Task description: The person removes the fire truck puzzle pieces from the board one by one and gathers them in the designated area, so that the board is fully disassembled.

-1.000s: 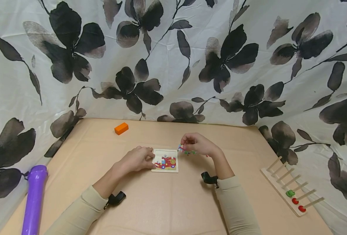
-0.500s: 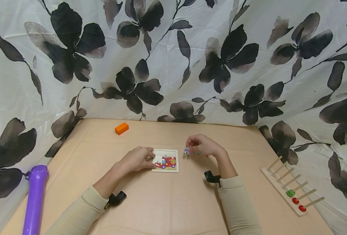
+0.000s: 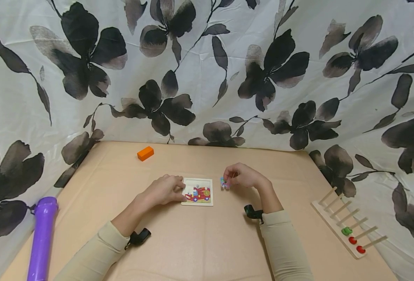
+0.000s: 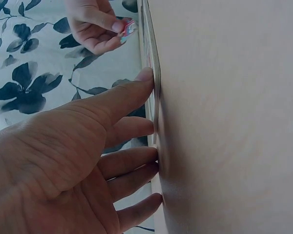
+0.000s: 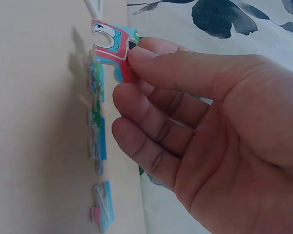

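Note:
My left hand rests at the left side of a small framed puzzle board, which shows a red and blue vehicle picture. In the left wrist view, the thumb lies on the board's edge, and the other fingers reach down along it, fairly straight. To the right of the board, my right hand pinches a red and blue puzzle piece with a printed eye between thumb and fingertips. Several other colourful puzzle pieces lie under that hand, mostly hidden from the head view.
An orange block lies at the back left. At the left edge stands a purple cylinder. A wooden peg rack with green and red pieces sits on the right. Floral cloth hangs behind the table.
The right hand has moved a little right and towards me, away from the board, and the pinched piece has turned. The left hand and the board stay in place.

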Motion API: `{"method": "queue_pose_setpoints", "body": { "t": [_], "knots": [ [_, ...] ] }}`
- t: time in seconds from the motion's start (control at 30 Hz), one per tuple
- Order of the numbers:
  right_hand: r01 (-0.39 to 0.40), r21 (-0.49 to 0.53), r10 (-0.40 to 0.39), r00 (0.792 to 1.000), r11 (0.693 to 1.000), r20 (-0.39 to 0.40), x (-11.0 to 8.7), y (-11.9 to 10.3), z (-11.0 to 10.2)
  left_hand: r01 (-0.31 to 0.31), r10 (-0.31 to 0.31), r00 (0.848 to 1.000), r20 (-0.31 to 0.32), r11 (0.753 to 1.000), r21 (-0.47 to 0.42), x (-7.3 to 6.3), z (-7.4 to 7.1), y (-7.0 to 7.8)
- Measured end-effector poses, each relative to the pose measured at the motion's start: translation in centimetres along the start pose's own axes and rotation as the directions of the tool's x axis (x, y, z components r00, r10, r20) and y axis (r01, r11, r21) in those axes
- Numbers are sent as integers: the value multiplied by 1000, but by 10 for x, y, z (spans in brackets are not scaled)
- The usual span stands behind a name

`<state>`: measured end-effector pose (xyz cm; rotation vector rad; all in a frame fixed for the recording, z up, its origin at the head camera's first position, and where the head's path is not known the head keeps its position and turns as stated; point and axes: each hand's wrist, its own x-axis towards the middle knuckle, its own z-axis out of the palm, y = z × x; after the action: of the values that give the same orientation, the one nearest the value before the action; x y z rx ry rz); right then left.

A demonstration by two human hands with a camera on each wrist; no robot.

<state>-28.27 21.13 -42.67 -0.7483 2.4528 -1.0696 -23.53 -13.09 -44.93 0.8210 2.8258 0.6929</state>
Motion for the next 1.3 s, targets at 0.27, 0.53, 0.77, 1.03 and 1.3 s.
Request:
{"method": "queue_pose_setpoints", "body": {
  "t": [0.27, 0.53, 0.77, 1.03, 1.3],
  "knots": [
    [-11, 15, 11, 999, 1000, 43, 2, 4, 5, 6, -6, 1000, 2, 1000, -2, 0, -1, 1],
    [-54, -10, 54, 998, 999, 41, 2, 5, 8, 3, -3, 1000, 2, 1000, -5, 1, 0, 1],
    [-62, -46, 64, 997, 997, 41, 4, 6, 10, -1, 1, 1000, -2, 1000, -1, 0, 0, 1],
    [-81, -68, 83, 996, 994, 35, 5, 5, 11, 10, -10, 1000, -3, 1000, -4, 0, 0, 1],
    [-88, -72, 91, 995, 993, 35, 6, 3, 12, 14, -14, 1000, 1, 1000, -8, 1, -1, 0]
  ]
}}
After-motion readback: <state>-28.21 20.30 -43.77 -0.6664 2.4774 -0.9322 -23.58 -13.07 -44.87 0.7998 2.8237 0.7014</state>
